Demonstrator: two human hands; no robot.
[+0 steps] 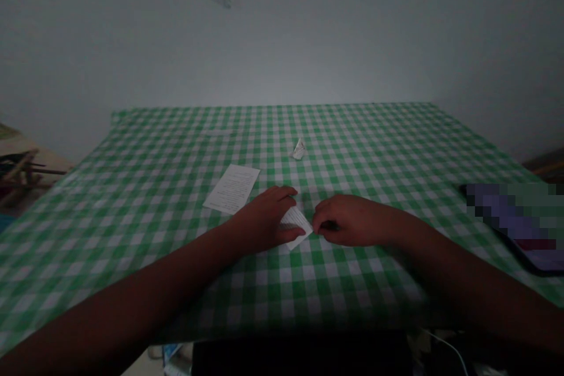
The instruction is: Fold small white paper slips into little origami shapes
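Note:
My left hand [264,217] lies over a small white slip of lined paper [298,224] on the green-and-white checked tablecloth [176,164], fingers curled down and pressing it. My right hand [348,220] rests just right of the slip with its fingers pinched together at the slip's right corner. A second white printed paper [232,188] lies flat just beyond my left hand. A small folded white paper piece [299,149] stands farther back, near the table's middle.
A dark phone or tablet [520,229], partly blurred, lies at the table's right edge. A white wall rises behind the table. Wooden furniture [17,170] shows at far left, and a white cable [449,352] hangs below the front edge.

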